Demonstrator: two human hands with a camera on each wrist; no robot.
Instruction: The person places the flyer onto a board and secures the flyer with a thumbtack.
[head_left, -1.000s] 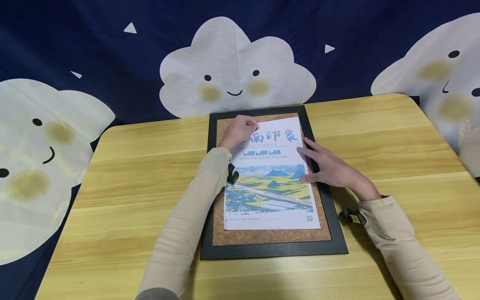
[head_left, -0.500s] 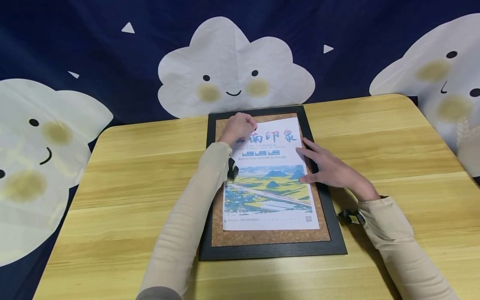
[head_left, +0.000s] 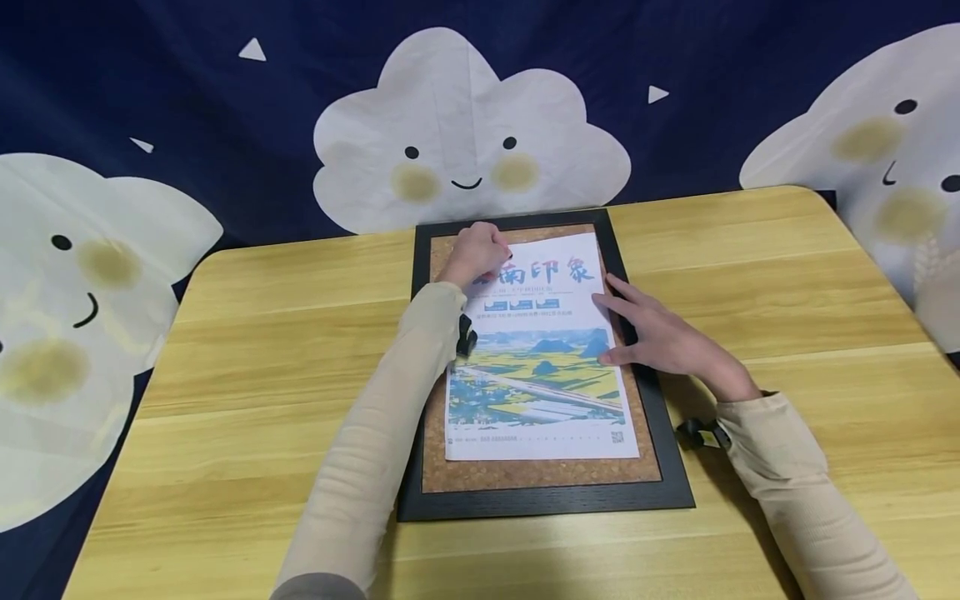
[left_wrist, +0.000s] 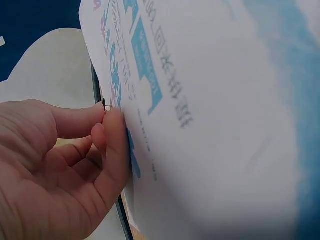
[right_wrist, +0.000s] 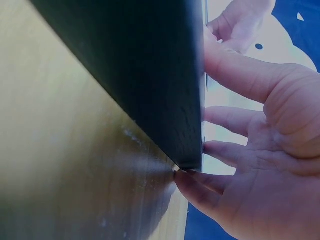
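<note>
A printed poster [head_left: 540,350] is being fastened onto a cork board [head_left: 652,467] set in a black frame [head_left: 547,502], which is lying flat on the wooden table [head_left: 750,275] in front of a dark cloth with smiling clouds [head_left: 465,133].

The poster's top left corner is being worked by the left hand [head_left: 480,254]: its fingers are curled, and in the left wrist view a small pin [left_wrist: 105,104] is being pinched between thumb and forefinger right at the paper's edge. How deep the pin is sitting cannot be told.

The sheet is being held in place by the right hand [head_left: 663,337], whose straight, spread fingers are being pressed flat across the poster's right edge and the frame's side.

The work is being judged as early: the poster is already laid square on the cork, but no pin heads are being seen at the other three corners, so those are probably left to be fixed.
</note>
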